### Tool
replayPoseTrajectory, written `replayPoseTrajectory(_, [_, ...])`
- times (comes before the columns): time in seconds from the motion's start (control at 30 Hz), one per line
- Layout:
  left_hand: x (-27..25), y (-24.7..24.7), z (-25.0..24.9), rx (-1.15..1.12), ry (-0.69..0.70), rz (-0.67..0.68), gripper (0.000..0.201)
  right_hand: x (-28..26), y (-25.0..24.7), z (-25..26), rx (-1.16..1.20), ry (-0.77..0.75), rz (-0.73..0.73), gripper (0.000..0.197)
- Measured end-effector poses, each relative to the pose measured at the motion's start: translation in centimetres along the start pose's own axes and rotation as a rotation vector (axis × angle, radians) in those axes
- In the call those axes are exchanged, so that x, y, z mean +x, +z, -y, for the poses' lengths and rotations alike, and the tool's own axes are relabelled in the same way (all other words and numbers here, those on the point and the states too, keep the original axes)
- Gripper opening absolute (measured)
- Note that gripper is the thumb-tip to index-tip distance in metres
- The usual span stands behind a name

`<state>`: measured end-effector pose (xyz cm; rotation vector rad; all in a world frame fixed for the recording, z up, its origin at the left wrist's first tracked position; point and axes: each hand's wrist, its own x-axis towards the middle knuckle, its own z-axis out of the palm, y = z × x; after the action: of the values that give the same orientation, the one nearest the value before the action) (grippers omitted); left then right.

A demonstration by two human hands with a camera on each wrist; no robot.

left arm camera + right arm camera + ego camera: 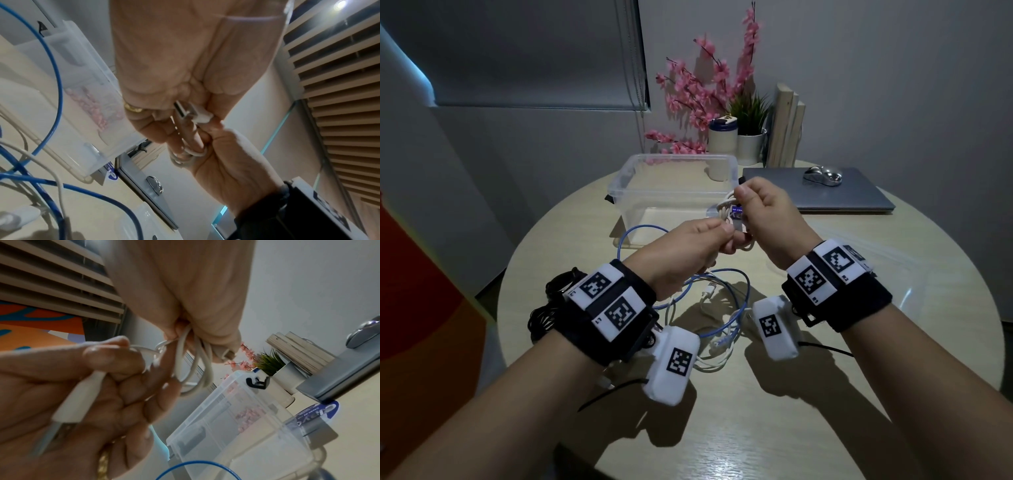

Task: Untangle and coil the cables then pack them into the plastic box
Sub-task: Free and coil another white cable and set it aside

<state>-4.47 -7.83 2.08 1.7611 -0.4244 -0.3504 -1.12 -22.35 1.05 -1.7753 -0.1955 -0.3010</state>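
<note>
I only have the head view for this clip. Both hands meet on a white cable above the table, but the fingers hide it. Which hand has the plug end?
Observer: The left hand. The right wrist view shows it gripping the white USB plug between thumb and fingers.
Operator: And what does the other hand hold?
Observer: The right hand has its fingers curled round several loops of the white cable, bunched into a small coil that hangs below them.
Operator: How do I tell the hands apart in the wrist views?
Observer: The left hand wears a gold ring, plain in the left wrist view.
</note>
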Motion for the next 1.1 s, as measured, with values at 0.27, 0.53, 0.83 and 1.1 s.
replayPoseTrajectory(0.27, [-1.0,-2.1,0.2,0.124,0.080,0.142,0.031,-0.3,-0.7,0.9,0.159,-0.005,0.046,0.022])
replayPoseTrajectory(0.53, [0.0,-3.3,0.4,0.780,-0.011,-0.055,0.015,-0.5,-0.5,0.8,0.298,0.112,0.060,0.017])
replayPoseTrajectory(0.83, [0.5,-2.2,1.9,0.516,0.063,-0.338,0.014,-0.6,-0.8,1.7,0.483,0.196,0.187,0.020])
replayPoseTrajectory(1.1, [0.5,-1.6,1.4,-0.195,0.187,-0.251,0.016,-0.1,-1.1,1.6,0.382,0.225,0.068,0.028])
